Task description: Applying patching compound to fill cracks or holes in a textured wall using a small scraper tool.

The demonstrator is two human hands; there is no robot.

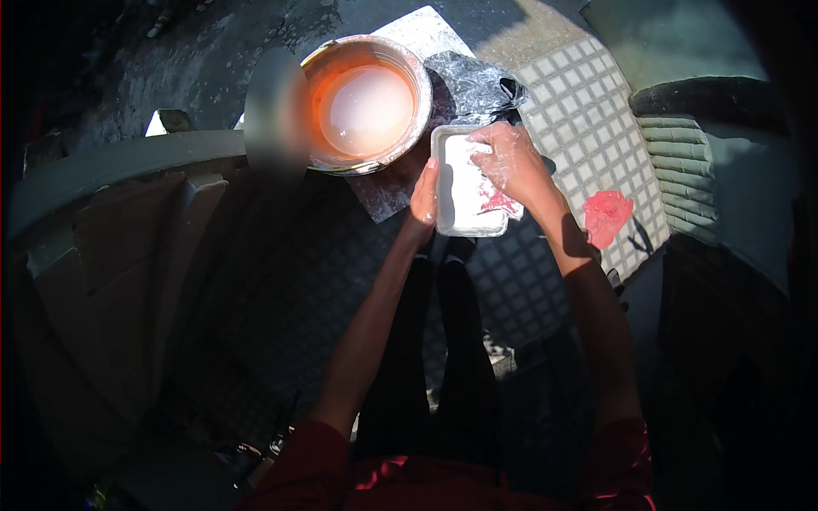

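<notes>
My left hand (423,193) is closed on the left side of a rectangular tray (456,183) filled with white material. Over the tray's right half, my right hand (507,166) has its fingers bent onto a white-smeared piece with red patches (498,201); whether it is cloth or something stiffer I cannot tell. Just left and above stands a wide bucket (413,81) with an orange inside and pale pinkish liquid (366,111), on a pale board (375,196). Crumpled dark plastic (469,81) lies beside the bucket, behind the tray.
A crumpled red piece (607,217) lies at right on the checked paving (579,102). A curved low wall (119,162) runs along the left. Grey-green ribbed blocks (682,170) edge the paving at far right. A blurred patch hides what is just left of the bucket. My legs are below the tray.
</notes>
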